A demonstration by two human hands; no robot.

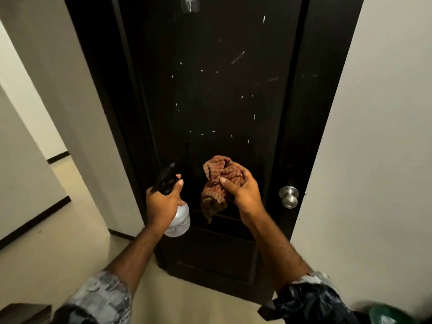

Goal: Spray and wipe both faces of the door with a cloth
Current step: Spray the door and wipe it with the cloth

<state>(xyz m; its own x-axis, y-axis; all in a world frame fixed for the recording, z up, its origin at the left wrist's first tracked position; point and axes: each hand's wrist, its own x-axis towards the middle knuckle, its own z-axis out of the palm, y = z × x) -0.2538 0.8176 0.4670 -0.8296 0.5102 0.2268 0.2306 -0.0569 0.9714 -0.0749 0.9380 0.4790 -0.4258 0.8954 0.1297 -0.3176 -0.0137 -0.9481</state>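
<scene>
You are facing the door (pixel 210 90). Your left hand (pixel 161 202) is gripping the spray bottle (pixel 178 219), and your right hand (pixel 245 190) is squeezing the cloth (pixel 217 181), left of the knob (pixel 289 196). Spraying comes next, I think.

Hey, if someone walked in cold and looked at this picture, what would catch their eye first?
Probably the tall black door filling the middle, flecked with pale streaks across its upper panel. Low in front of it, the left hand holds a spray bottle with its black nozzle aimed at the door, and the right hand clutches a bunched red checked cloth. A silver doorknob shines at the door's right edge.
</scene>
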